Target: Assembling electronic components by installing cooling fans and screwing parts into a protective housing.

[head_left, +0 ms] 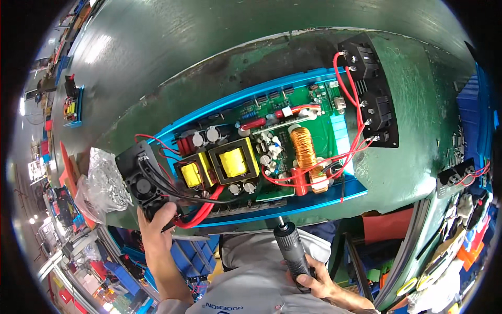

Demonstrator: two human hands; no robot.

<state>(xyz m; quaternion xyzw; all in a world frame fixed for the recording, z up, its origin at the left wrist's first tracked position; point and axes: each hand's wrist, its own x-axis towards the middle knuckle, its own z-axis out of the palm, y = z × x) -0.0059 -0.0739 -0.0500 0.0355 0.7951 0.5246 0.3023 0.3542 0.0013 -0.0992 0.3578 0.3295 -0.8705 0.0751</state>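
My right hand (318, 277) is wrapped round a black electric screwdriver (291, 246), whose bit points up at the near edge of a blue metal housing (251, 212). My left hand (157, 224) grips the lower corner of a black end panel with a cooling fan (142, 184), at the housing's left end; some fingers are hidden beneath. Inside the housing sits a green circuit board (319, 128) with two yellow transformers (232, 163) and a copper-wound coil (303, 146). A black socket panel (374, 91), joined by red wires (349, 89), lies off the right end.
A clear plastic bag of small metal parts (107, 186) lies left of the fan panel. Farther left on the green bench (209, 31) stands another blue unit (73, 107). At the right are blue bins (470, 104) and another black panel with red wires (455, 175).
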